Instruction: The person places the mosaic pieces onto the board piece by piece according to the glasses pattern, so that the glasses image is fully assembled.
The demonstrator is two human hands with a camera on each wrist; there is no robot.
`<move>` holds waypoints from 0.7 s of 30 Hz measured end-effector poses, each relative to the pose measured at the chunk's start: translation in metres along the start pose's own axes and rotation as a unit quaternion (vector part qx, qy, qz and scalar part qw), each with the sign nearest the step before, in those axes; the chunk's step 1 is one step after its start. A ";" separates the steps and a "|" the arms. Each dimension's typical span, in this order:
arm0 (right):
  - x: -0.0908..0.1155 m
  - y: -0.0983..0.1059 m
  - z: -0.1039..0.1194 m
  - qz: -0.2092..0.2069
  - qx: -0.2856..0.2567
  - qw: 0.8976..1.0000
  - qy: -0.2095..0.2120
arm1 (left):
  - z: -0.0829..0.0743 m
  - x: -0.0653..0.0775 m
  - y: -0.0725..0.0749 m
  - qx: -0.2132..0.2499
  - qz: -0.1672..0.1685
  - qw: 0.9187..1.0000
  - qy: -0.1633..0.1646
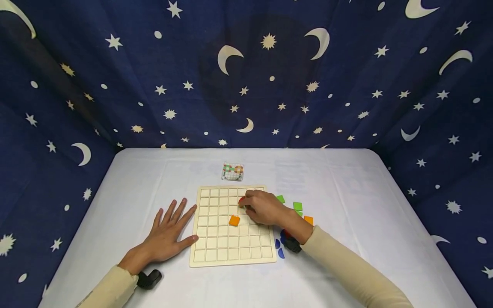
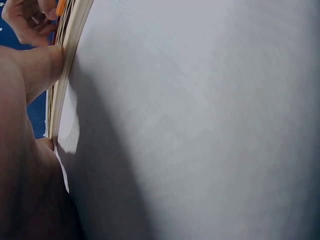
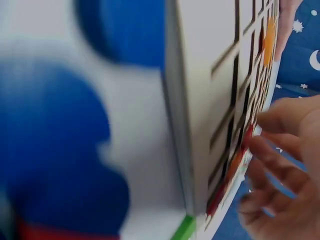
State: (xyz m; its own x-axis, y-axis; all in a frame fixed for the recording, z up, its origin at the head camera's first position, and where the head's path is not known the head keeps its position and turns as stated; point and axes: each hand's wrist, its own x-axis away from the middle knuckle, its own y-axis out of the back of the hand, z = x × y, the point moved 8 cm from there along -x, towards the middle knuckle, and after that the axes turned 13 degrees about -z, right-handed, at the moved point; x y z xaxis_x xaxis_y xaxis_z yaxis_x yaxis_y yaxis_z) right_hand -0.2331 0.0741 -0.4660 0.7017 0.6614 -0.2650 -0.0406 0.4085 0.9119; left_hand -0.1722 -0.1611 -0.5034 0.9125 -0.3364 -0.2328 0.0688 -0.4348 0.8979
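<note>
A cream gridded board (image 1: 221,242) lies flat on the white table. My left hand (image 1: 167,236) rests flat to its left, fingers spread, thumb and index fingertip touching the board's edge. Over the board's upper right, my right hand (image 1: 265,207) has its thumb and index finger at a small red piece (image 1: 241,200), seemingly pinching it; the hand partly covers it. More red and orange lies along the grid beyond the fingers in the right wrist view, blurred. An orange square (image 1: 234,220) sits turned askew near the board's middle, across grid lines.
A small pattern card (image 1: 233,171) lies behind the board. To the right, partly under my right forearm, are green squares (image 1: 298,206), an orange piece (image 1: 308,220) and blue rounded pieces (image 1: 281,253). A dark star-patterned cloth (image 1: 246,85) encloses the table.
</note>
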 end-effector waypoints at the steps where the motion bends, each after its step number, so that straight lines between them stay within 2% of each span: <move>1: 0.000 0.001 0.002 -0.009 -0.001 1.000 0.002 | 0.001 0.000 -0.001 -0.002 -0.004 1.000 -0.005; 4: 0.001 -0.001 0.018 -0.004 -0.018 0.999 0.030 | 0.000 0.000 0.001 -0.003 -0.011 1.000 -0.010; 8: 0.006 -0.010 0.043 0.044 -0.063 0.994 0.074 | -0.001 -0.001 0.001 -0.006 -0.001 1.000 -0.004; 11: 0.007 -0.012 0.048 0.059 -0.088 0.992 0.073 | -0.001 -0.001 0.000 -0.009 0.008 1.000 -0.001; 16: 0.006 -0.006 0.044 0.037 -0.127 0.990 0.051 | -0.001 -0.001 -0.001 -0.009 0.014 1.000 0.002; 21: 0.006 0.005 0.041 -0.018 -0.099 0.992 0.075 | -0.002 -0.001 -0.001 -0.007 0.013 1.000 0.001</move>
State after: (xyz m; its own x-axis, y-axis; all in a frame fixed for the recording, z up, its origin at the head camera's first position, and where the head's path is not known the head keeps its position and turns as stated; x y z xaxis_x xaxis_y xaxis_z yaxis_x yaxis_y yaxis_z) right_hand -0.1996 0.0542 -0.4500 0.5914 0.7248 -0.3534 -0.1672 0.5390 0.8255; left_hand -0.1721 -0.1592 -0.5036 0.9152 -0.3451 -0.2080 0.0502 -0.4147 0.9086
